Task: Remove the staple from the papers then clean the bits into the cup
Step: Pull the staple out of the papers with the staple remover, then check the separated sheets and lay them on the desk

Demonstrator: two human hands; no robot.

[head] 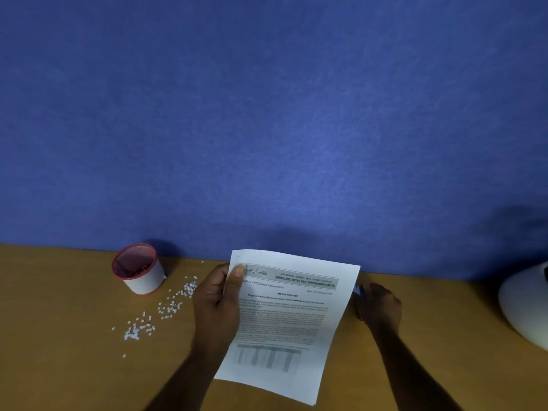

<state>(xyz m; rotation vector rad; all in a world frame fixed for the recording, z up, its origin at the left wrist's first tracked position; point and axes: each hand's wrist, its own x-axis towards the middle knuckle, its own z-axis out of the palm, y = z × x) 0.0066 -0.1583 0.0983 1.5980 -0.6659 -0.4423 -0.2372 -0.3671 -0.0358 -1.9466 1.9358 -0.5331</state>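
Observation:
My left hand [218,304] holds the printed papers [284,324] by their upper left edge, thumb on the front near the header, lifting them above the wooden desk [59,366]. The staple itself is too small to make out. My right hand [379,304] is on the desk just right of the papers, fingers curled over a small dark and bluish object [358,292] that is mostly hidden. A red-rimmed white paper cup [139,269] stands at the back left. Several small white paper bits [166,310] lie scattered on the desk between the cup and my left hand.
A blue fabric partition [267,114] rises straight behind the desk. A white rounded object [525,304] sits at the right edge of view.

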